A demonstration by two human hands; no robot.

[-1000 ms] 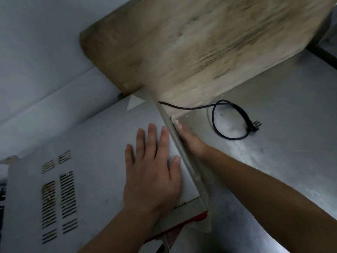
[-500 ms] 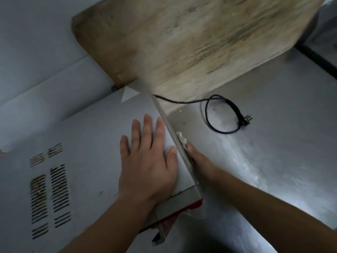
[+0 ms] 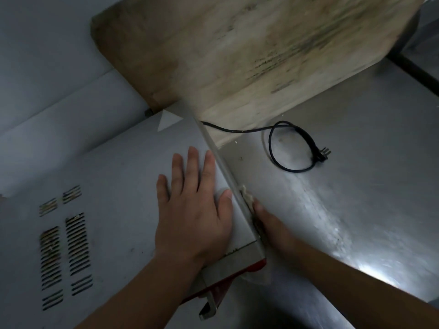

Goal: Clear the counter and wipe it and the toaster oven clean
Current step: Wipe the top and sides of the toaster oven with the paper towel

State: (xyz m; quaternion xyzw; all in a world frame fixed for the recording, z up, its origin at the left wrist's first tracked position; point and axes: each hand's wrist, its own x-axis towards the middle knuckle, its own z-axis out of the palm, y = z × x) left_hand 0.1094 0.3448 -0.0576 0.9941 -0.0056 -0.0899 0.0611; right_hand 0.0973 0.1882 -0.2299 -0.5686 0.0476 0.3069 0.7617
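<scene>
Here, two hands. Left hand (image 3: 192, 210): one, fingers straight and spread, palm pressed flat on the top panel of the one grey sheet-metal toaster oven (image 3: 114, 210), near its right edge. Right hand (image 3: 268, 224): one, down along the oven's right side wall, pressing one small pale cloth (image 3: 247, 198) against that wall; its fingers are mostly hidden behind the oven's edge, so whether they curl round the cloth cannot be told. Toaster oven: stands on the brushed stainless-steel bench (image 3: 356, 186), at its left part, against the pale wall (image 3: 47, 67); four groups of vent slots (image 3: 66, 252) show on the top panel; a red front trim (image 3: 228, 279) shows at the near corner. One black power cord (image 3: 292, 148): runs from behind the oven, looped once on the bench, unplugged, its pronged plug lying free. One worn, stained wooden board (image 3: 249, 55): stands tilted behind the oven and cord.
</scene>
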